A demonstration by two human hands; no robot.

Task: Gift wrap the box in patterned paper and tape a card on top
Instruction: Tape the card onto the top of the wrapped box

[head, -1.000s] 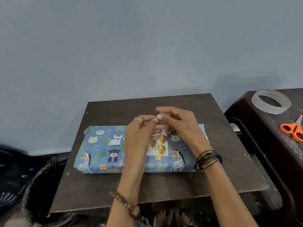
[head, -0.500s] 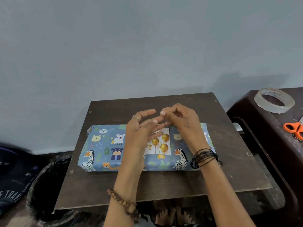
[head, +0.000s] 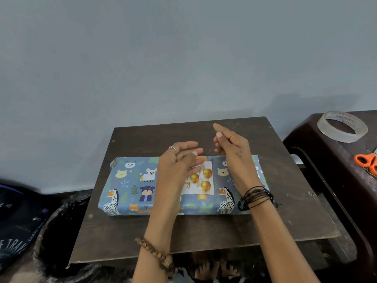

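Box [head: 155, 185], wrapped in blue animal-print paper, lies flat on the dark wooden board [head: 204, 231], its long axis running left to right across the view. On a brown plastic stool [head: 334, 172] at the right sit a clear tape roll [head: 342, 126] and orange-handled scissors [head: 367, 163], the latter cut off by the frame edge.

Left hand [head: 177, 162] hovers over the middle of the box, fingers loosely extended and holding nothing visible. Right hand [head: 230, 146] is raised above the far edge of the box, thumb and forefinger closed together as if pinching something; whether a strip of clear tape is between them cannot be told.

Card [head: 202, 181], white with gold balloons, rests on top of the box near its centre, directly below and between the hands. Left hand is nearer and covers the card's left part. In my judgement, the coming move is downward and toward the person, onto the card's far edge.

Not determinable: tape already on the card, and the card's printed wording.
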